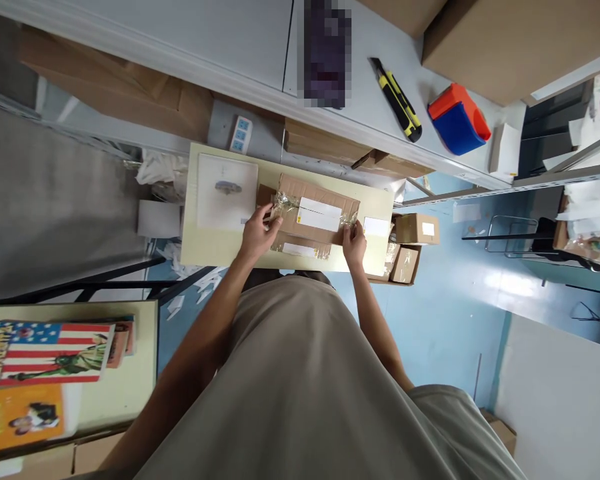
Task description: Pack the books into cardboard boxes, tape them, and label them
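A brown cardboard box (293, 185) with clear tape bunched at both ends and a white label (320, 215) lies over the pale yellow table (215, 257). My left hand (261, 232) grips its left end, thumb and fingers closing on the taped edge. At the lower right corner, my right hand (354, 247) holds the box between thumb and fingers. Another cardboard piece (325, 251) with a torn-looking edge and a white strip shows just below it. To the left of my left hand lies a white box (227, 190) with a printed picture.
Above, a grey shelf (365, 127) carries a yellow-black utility knife (397, 100) and a red-blue tape dispenser (459, 120). A power strip (241, 135) sits behind the table. Cardboard boxes (417, 229) stand at the right. Books (45, 353) lie on a side table.
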`<state>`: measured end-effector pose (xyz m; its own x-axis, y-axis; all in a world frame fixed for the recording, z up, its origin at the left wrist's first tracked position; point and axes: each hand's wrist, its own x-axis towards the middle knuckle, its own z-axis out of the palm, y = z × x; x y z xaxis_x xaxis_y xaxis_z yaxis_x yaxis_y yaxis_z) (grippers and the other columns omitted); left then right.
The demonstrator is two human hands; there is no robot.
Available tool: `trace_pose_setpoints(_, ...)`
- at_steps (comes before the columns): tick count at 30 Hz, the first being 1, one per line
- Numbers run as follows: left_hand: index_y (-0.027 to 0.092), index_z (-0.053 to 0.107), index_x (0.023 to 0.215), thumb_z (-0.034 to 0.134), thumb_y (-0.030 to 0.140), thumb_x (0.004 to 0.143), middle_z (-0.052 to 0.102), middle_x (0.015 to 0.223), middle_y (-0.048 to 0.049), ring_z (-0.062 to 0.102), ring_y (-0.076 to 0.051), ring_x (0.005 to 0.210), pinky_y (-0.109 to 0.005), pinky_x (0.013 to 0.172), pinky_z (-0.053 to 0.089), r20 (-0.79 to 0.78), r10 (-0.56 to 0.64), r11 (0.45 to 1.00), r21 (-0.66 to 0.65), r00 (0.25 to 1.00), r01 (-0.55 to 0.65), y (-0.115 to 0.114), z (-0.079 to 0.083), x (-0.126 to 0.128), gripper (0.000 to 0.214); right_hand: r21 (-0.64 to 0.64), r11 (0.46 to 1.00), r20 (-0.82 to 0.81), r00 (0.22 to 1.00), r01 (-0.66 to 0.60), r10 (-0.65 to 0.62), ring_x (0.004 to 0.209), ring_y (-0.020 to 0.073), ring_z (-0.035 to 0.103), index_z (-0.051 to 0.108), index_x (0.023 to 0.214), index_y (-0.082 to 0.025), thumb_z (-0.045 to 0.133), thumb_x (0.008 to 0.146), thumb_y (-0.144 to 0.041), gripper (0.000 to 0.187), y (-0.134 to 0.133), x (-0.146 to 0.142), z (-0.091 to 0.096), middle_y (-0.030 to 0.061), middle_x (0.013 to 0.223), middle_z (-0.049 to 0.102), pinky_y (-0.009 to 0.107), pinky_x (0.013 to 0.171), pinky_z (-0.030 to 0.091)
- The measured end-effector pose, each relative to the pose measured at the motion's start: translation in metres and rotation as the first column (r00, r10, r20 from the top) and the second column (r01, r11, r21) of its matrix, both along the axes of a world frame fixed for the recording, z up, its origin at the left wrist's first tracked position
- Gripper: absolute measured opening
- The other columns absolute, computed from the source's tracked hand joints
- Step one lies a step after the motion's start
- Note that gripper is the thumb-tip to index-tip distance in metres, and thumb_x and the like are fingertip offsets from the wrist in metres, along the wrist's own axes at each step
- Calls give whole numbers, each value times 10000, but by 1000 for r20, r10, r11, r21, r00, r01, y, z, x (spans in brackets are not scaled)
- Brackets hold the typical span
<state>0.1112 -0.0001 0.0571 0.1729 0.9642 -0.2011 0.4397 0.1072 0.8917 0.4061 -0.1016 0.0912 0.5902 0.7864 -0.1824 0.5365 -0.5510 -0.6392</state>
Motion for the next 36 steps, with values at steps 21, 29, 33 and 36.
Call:
trace_pose_setpoints(21,227,858,963,627,772,1028,857,936,-182,805,-399,995,-456,930,564,-336,-72,997,-13,939,71,33,23,2,596,-49,997,18,998,-64,65,730,290,632,685,1400,-212,415,1096,-724,653,-1,-2,8,65,829,738,379,746,508)
trace_pose_setpoints(29,280,724,740,606,740,1005,771,732,-139,761,-360,870,-419,820,506,-330,-34,996,62,943,58,36,17,5,544,7,995,-69,992,-104,104,680,230,544,721,1230,-216,373,1093,-790,685,-1,7,14,15,731,654,330,677,450)
trace_pose_setpoints(33,280,671,713,569,654,1031,776,762,-132,751,-346,847,-397,792,485,-372,-100,995,-12,923,103,37,18,5,501,29,989,-138,979,-144,147,704,227,583,714,1225,-209,421,1070,-814,690,1,14,17,28,791,675,339,714,491)
trace_pose_setpoints(36,269,740,837,599,567,1033,840,971,-149,774,-356,981,-398,859,516,-389,-84,996,-48,918,71,36,19,8,384,37,987,-188,969,-159,163,724,228,613,718,1204,-198,437,1065,-804,682,3,18,17,43,819,701,356,747,533)
